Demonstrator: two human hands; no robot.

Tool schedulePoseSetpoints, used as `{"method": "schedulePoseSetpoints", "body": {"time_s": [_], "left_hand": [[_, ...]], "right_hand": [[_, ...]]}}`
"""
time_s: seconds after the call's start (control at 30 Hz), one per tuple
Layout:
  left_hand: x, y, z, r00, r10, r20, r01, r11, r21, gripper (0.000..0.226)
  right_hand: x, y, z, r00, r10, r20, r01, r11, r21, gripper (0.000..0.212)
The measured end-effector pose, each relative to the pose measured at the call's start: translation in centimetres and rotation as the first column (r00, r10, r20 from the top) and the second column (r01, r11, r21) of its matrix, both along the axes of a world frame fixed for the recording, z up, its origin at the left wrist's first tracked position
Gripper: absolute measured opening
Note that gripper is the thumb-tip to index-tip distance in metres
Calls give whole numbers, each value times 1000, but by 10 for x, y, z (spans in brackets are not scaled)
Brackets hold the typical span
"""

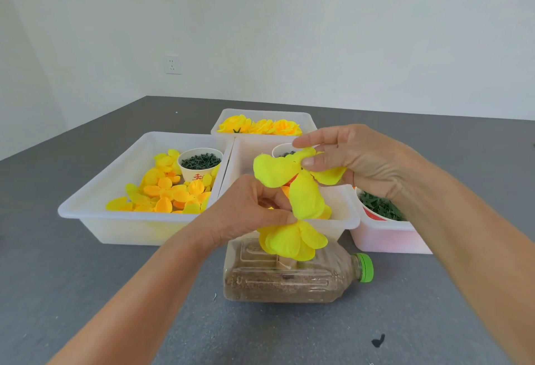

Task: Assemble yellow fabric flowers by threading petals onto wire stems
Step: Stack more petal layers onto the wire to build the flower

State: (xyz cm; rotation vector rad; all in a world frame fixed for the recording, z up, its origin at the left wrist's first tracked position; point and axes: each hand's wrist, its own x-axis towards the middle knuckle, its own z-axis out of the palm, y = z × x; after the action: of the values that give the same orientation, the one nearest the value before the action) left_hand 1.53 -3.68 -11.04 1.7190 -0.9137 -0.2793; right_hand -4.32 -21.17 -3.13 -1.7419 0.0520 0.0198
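Observation:
My right hand [356,159] pinches a flat yellow petal piece [278,170] with several lobes, held up above the middle bin. My left hand [249,211] is curled just below it, pinching the top of a partly built yellow flower [292,240]. That flower stands over a sand-filled plastic bottle [289,277] lying on its side with a green cap [365,266]. The wire stem itself is hidden by petals and fingers.
A white bin [86,208] on the left holds loose yellow and orange petals and a paper cup of dark green parts [199,160]. A far bin [307,117] holds finished yellow flowers. A pink bin [385,237] on the right holds a cup of green calyx pieces [379,207]. All sit on a grey table.

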Motion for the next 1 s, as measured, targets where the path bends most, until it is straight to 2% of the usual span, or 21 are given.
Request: {"method": "schedulePoseSetpoints", "body": {"time_s": [0.17,0.27,0.37,0.5,0.6,0.67,0.73,0.87,1.0], "left_hand": [[0,0,1,1000,14,-7,-14,999,-39,24],[-1,1,2,999,8,-33,-9,999,-37,20],[-1,5,7,990,17,-141,-36,991,-130,21],[3,10,23,923,75,-378,-197,935,-296,17],[2,12,33,882,121,-455,-246,942,-227,27],[-3,10,36,885,157,-438,-259,949,-183,34],[-8,5,35,897,173,-407,-263,948,-177,32],[-9,-2,32,879,199,-434,-294,942,-163,11],[-10,-5,32,839,222,-497,-326,936,-132,9]], "right_hand": [[7,4,5,996,67,-64,-77,980,-181,33],[9,4,6,993,83,-87,-100,974,-204,33],[11,4,7,992,79,-95,-98,971,-219,32],[14,3,6,987,90,-133,-112,979,-168,34],[15,2,6,982,112,-150,-132,982,-132,38],[16,2,5,982,117,-150,-137,983,-124,38],[16,2,4,982,117,-151,-133,986,-104,36],[17,0,0,979,125,-162,-141,985,-95,32],[16,-4,-6,977,113,-178,-116,993,-2,34]]}}
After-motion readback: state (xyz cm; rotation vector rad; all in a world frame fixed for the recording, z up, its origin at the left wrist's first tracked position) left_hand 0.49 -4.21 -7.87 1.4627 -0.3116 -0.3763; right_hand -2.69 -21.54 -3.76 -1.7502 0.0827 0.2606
